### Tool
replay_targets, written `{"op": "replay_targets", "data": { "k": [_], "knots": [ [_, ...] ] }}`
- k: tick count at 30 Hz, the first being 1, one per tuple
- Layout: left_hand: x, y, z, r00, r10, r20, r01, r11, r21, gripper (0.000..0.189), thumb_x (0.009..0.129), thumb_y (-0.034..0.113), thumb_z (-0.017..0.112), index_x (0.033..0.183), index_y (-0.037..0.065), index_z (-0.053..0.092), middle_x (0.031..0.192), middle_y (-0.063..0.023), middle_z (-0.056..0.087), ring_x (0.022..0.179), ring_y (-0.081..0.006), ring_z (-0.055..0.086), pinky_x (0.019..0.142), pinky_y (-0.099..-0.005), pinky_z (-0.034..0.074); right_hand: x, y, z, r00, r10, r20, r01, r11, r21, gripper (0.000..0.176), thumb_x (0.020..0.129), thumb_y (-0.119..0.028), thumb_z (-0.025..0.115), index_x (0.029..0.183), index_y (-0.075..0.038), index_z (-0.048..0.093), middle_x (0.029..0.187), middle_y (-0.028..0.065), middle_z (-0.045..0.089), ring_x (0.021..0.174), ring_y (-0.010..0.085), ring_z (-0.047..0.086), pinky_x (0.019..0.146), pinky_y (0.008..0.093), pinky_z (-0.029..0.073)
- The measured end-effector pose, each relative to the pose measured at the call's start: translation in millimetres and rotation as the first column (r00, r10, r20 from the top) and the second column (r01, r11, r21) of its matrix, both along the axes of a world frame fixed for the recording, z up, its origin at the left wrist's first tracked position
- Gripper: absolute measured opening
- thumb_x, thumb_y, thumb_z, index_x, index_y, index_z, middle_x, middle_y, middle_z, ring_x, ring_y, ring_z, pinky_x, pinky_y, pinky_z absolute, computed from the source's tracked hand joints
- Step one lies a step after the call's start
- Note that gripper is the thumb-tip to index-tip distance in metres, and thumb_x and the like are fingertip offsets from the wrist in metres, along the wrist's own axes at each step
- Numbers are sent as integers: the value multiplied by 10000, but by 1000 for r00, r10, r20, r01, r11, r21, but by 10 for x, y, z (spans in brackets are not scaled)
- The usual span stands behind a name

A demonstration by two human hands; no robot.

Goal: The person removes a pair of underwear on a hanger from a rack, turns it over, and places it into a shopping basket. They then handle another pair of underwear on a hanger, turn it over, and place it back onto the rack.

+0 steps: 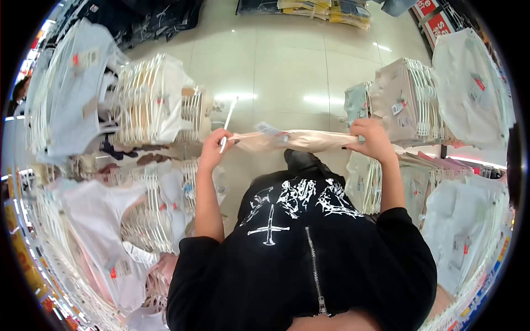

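Observation:
A shiny beige undergarment is stretched level between my two hands, seen nearly edge-on, with a white tag standing up from its top edge. My left hand is closed on one end of it. A slim white plastic hanger also sits in that hand, pointing up and away from me. At the other end, my right hand pinches the fabric between thumb and fingers. Below the garment is the front of my black zipped top with white print.
Racks of pale underwear on white hangers rise along the left. More hanging garments line the right side. Tiled floor runs ahead between them. Folded packs of clothing lie at the far end, near a red sign.

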State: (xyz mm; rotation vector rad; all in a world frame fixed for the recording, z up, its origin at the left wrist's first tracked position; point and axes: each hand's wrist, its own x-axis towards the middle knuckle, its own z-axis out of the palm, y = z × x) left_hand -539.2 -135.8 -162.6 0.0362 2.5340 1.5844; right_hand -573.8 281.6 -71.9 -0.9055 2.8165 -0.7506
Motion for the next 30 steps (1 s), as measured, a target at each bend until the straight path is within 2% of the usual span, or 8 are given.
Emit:
{"op": "replay_targets", "data": {
  "k": [3,5,10,13,17,20,24,30],
  "knots": [
    [-586,160,305,995,-57,-85,53,998,-42,114,707,31,632,754,5,532,687,-27,464,609,-126,421,556,-239,348,-255,259,-193,993,-17,117,28,995,-98,284,615,-224,726,689,-38,525,654,102,506,640,255,523,606,326,410],
    [-929,287,464,995,-69,-73,65,996,-61,103,709,28,627,750,7,535,680,-22,466,619,-118,435,569,-237,357,-470,416,-392,940,-234,250,304,905,-298,281,637,-223,721,679,-33,518,671,83,524,654,197,534,612,297,407],
    [-1498,678,700,981,-168,97,163,985,55,90,728,80,618,737,26,546,651,19,469,605,-89,422,542,-220,331,-1062,585,-640,769,-195,609,638,292,-712,140,762,-69,603,826,-42,482,765,13,564,710,79,518,629,224,413],
    [-1747,830,782,956,-166,241,141,983,115,100,745,122,617,735,46,553,626,44,450,573,-59,387,506,-205,290,-1369,596,-691,715,-209,667,698,172,-695,153,778,-11,553,888,-60,460,770,11,556,702,84,526,618,224,426],
    [-2091,929,852,933,-129,336,64,978,199,98,767,144,606,740,62,560,599,73,427,514,-15,328,447,-183,236,-1693,821,-1087,846,-329,419,529,611,-589,149,718,-45,599,831,-61,504,732,35,565,696,138,577,613,272,450],
    [-2450,970,851,954,-95,284,38,979,201,100,780,141,592,735,62,552,594,73,421,502,-14,328,438,-176,244,-1854,872,-892,941,-314,128,334,924,-187,136,681,-114,611,792,-69,547,733,45,576,699,205,581,613,316,456],
    [-3059,1088,906,959,-111,259,58,977,205,101,784,129,591,726,58,549,595,61,433,500,-20,354,439,-177,264,-2205,741,-1069,974,-204,103,195,976,93,173,667,-273,636,726,-110,624,745,49,593,715,246,572,608,360,454],
    [-4131,959,674,968,-200,150,192,979,68,136,791,126,590,709,23,558,599,29,476,530,-32,424,459,-196,326,-3067,550,-1231,936,-348,-53,352,925,146,130,697,-221,599,704,-92,612,678,68,585,644,267,572,615,373,446]
  ]
}}
